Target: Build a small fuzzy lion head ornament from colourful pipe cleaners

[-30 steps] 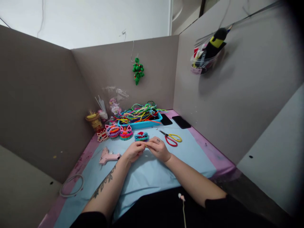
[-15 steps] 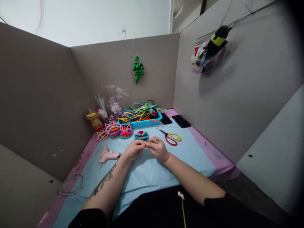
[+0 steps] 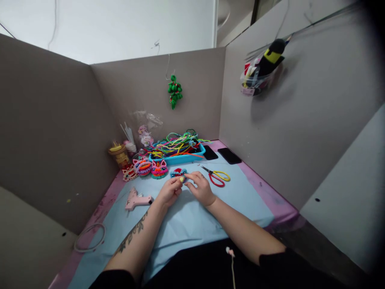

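Observation:
My left hand (image 3: 170,191) pinches a small yellow piece (image 3: 181,179), fuzzy in look but too small to name, between thumb and forefinger. A bluish-purple bit shows beside the yellow. My right hand (image 3: 199,188) curves its thumb and forefinger around the right side of this piece, their tips a little apart with the bluish part between them. Just behind the hands lies a blue-and-red pipe-cleaner monster face (image 3: 178,172), partly covered by my fingers. To the right are scissors (image 3: 217,176) with one red and one yellow handle. A pink glue gun (image 3: 137,199) lies left of my left hand.
A blue tray (image 3: 177,160) of colourful pipe cleaners stands at the back. Finished faces (image 3: 159,169) sit left of it, two dark phones (image 3: 229,155) to its right. A coiled white cable (image 3: 90,237) lies at left. Grey partitions (image 3: 198,96) enclose the table.
My fingers have shifted apart from a close pinch, and the yellow and bluish piece now shows between them. My right forefinger has lifted. The view has tilted slightly.

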A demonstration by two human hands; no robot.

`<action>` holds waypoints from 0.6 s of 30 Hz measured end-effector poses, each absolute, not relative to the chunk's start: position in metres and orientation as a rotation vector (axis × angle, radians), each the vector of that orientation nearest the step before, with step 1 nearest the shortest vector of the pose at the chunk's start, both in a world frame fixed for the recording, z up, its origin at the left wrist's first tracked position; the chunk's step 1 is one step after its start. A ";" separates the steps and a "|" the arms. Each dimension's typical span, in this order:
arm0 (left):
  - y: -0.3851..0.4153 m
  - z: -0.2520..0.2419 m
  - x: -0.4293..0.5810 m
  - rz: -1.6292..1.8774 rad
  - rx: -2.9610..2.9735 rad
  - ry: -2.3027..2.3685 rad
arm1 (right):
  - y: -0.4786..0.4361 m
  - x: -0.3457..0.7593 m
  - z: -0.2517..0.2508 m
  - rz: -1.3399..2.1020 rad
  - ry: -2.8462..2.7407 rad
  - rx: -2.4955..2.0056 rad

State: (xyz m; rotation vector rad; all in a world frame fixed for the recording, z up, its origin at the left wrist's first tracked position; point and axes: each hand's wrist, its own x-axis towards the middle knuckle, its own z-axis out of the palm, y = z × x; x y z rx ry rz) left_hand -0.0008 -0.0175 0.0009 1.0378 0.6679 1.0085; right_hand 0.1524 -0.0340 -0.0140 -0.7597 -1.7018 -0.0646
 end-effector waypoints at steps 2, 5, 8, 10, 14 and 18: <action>-0.018 0.001 -0.001 0.990 1.050 0.659 | -0.035 0.153 -0.014 -0.097 -1.701 -0.742; -0.019 -0.002 -0.002 0.953 1.093 0.659 | -0.035 0.154 -0.015 -0.126 -1.722 -0.729; -0.018 -0.005 -0.003 0.930 1.102 0.678 | -0.036 0.154 -0.015 -0.122 -1.731 -0.725; -0.016 -0.007 -0.006 0.916 1.107 0.698 | -0.036 0.155 -0.013 -0.119 -1.749 -0.713; -0.012 -0.010 -0.012 0.889 1.160 0.730 | -0.039 0.157 -0.009 -0.091 -1.809 -0.680; -0.011 -0.011 -0.014 0.900 1.195 0.735 | -0.038 0.158 -0.008 -0.074 -1.837 -0.654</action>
